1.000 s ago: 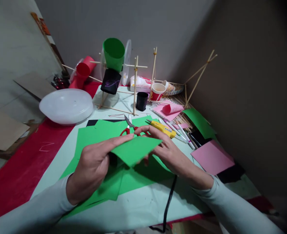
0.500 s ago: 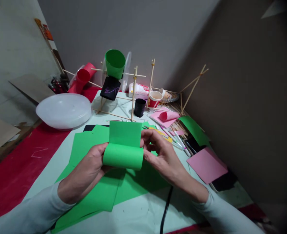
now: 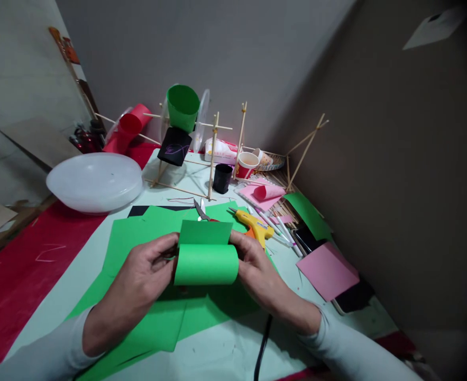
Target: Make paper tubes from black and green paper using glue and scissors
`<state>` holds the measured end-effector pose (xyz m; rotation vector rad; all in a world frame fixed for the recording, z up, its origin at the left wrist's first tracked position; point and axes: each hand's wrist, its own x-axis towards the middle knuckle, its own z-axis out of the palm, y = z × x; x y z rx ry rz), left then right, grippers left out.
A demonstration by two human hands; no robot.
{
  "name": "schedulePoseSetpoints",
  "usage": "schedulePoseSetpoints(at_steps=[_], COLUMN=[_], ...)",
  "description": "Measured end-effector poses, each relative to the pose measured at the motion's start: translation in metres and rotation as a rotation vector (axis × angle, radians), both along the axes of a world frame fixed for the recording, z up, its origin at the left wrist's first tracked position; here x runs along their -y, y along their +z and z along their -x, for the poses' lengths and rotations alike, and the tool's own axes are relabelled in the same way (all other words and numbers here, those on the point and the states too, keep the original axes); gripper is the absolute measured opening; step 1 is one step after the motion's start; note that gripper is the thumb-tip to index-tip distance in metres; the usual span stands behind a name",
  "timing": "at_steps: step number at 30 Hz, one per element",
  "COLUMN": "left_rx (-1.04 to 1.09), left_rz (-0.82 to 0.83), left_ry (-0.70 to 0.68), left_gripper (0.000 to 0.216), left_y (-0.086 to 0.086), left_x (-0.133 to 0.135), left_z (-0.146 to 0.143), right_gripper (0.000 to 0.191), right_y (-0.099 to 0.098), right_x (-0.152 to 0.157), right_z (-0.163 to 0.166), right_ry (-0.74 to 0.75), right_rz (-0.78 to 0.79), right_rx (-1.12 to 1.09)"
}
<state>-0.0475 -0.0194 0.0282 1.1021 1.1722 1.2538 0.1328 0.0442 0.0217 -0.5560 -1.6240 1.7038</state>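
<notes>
Holding green paper, left hand facing right hand, fingers bent

Green roll at lower centre is smooth, matt paper; white dome at left, glossy plastic; sticks at upper centre, bare wood.

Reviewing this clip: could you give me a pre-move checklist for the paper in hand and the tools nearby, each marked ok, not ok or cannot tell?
1. Grip on both ends of the curled green sheet: ok; left hand at one end, right hand at the other.
2. Flap lying against the curl: not ok; it stands up behind it.
3. Yellow glue gun nozzle pointing away from the right hand: ok.
4. Glue gun heated: cannot tell.
5. Scissors fully visible: not ok; the sheet hides part.
6. Black cord plugged in: cannot tell.
</notes>
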Motion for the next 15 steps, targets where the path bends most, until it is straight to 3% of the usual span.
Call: schedulePoseSetpoints(at_steps=[3,7,10,15], left_rx=[-0.011,0.022,0.067,0.109], left_rz=[0.017,0.115,0.193,0.268], left_ry=[0.047,-0.021,-0.106,-0.196], left_gripper=[0.014,0.014,0.021,0.020], left_y=[0.001,-0.001,-0.003,-0.005], left_x=[0.001,0.002,0.001,-0.002], left_z=[-0.001,-0.001,0.000,0.002], right_gripper=[0.009,0.018,0.032,0.031], right_y=[-0.002,-0.001,0.002,-0.003], right_x=[0.001,0.003,0.003,-0.002], right_z=[-0.002,-0.009,-0.013,-0.014], right_ry=[0.003,-0.132,-0.102,-0.088], right_rz=[-0.053,-0.398,-0.573,-0.516], right_rx=[0.030,0.209,0.230,0.195])
